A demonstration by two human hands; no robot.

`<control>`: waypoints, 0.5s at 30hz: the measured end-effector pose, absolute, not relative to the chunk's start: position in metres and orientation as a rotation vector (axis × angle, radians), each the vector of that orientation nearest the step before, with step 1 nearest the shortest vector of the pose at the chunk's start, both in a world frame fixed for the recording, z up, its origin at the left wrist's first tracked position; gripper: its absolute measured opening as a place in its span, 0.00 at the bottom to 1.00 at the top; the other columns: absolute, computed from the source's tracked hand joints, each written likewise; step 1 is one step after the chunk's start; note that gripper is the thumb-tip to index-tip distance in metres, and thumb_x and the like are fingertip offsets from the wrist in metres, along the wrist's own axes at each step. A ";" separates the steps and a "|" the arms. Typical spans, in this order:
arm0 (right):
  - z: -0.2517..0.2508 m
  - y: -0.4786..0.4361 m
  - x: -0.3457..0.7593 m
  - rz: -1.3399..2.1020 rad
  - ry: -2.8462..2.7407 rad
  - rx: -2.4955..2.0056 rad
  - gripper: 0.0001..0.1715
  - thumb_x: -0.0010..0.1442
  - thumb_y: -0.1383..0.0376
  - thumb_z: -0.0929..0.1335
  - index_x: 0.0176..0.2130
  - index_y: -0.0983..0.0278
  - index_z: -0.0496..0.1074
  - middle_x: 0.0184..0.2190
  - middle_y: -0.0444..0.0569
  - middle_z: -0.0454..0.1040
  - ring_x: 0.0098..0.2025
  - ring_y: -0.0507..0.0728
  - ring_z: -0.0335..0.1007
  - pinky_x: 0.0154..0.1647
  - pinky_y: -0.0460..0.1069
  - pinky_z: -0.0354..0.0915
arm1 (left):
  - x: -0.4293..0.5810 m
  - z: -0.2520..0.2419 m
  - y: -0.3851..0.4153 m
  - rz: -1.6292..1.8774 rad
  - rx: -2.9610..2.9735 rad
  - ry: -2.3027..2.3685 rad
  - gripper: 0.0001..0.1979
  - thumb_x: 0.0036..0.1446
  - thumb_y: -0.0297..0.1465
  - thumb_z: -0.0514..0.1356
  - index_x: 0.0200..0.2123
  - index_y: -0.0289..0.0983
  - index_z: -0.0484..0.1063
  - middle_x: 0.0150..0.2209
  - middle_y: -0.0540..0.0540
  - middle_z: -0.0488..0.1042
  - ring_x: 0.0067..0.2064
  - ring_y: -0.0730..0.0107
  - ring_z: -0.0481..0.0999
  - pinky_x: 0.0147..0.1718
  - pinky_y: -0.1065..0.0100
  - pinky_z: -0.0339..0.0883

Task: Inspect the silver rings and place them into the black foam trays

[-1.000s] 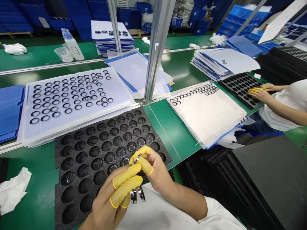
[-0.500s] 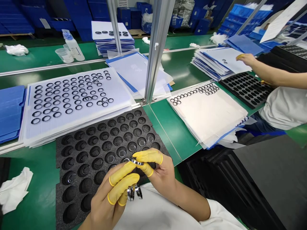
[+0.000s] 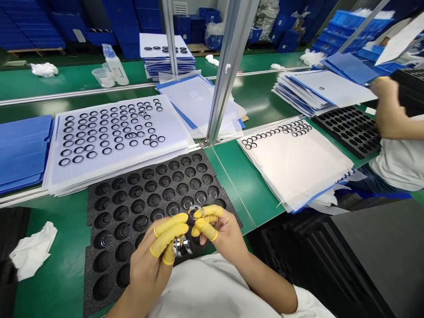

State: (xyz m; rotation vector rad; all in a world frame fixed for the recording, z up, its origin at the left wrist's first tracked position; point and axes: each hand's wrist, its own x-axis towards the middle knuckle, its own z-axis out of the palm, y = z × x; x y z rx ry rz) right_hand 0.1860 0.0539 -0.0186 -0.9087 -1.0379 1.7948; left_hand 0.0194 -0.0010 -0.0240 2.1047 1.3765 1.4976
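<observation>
The right hand (image 3: 218,229) pinches one ring (image 3: 195,211) over the tray's (image 3: 109,260) near edge. The left hand (image 3: 155,260) clasps a ring stack (image 3: 181,245) beside it. Grip the ring by its rim only, level, faces untouched.

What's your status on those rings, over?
Left hand shut on stack of rings. Right hand pinching single ring over foam tray. Co-worker's arm far right, well apart.
</observation>
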 end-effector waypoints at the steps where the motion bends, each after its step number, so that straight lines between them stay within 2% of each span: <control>1: -0.020 0.055 0.185 1.840 -1.019 -0.905 0.22 0.53 0.48 0.78 0.34 0.62 0.75 0.23 0.41 0.76 0.19 0.47 0.66 0.24 0.44 0.69 | 0.019 -0.027 0.001 1.488 2.085 1.427 0.15 0.67 0.22 0.54 0.53 0.39 0.74 0.48 0.43 0.80 0.49 0.67 0.80 0.48 0.66 0.76; 4: -0.025 0.054 0.180 1.832 -1.029 -0.931 0.21 0.52 0.49 0.79 0.35 0.62 0.76 0.25 0.42 0.77 0.25 0.49 0.71 0.33 0.46 0.73 | 0.016 -0.038 0.004 1.424 2.059 1.553 0.15 0.67 0.24 0.55 0.53 0.39 0.75 0.44 0.44 0.82 0.43 0.68 0.83 0.43 0.70 0.77; 7: -0.032 0.051 0.178 1.836 -1.068 -0.940 0.20 0.54 0.50 0.78 0.37 0.62 0.78 0.30 0.44 0.78 0.30 0.50 0.73 0.39 0.48 0.74 | 0.014 -0.046 0.004 1.367 2.075 1.620 0.15 0.67 0.24 0.55 0.53 0.38 0.75 0.41 0.45 0.82 0.42 0.68 0.83 0.41 0.71 0.78; 10: -0.035 0.047 0.177 1.833 -1.090 -0.946 0.21 0.54 0.50 0.78 0.39 0.62 0.77 0.33 0.45 0.79 0.32 0.50 0.73 0.40 0.47 0.72 | 0.013 -0.046 0.004 1.347 2.094 1.646 0.16 0.67 0.23 0.55 0.54 0.38 0.74 0.42 0.44 0.82 0.43 0.69 0.83 0.44 0.72 0.78; 15: -0.031 0.044 0.174 1.828 -1.120 -0.960 0.28 0.44 0.57 0.83 0.40 0.61 0.73 0.30 0.41 0.75 0.31 0.49 0.70 0.37 0.46 0.70 | 0.014 -0.044 0.003 1.341 2.124 1.707 0.18 0.68 0.25 0.54 0.57 0.40 0.73 0.41 0.45 0.82 0.41 0.68 0.83 0.42 0.71 0.78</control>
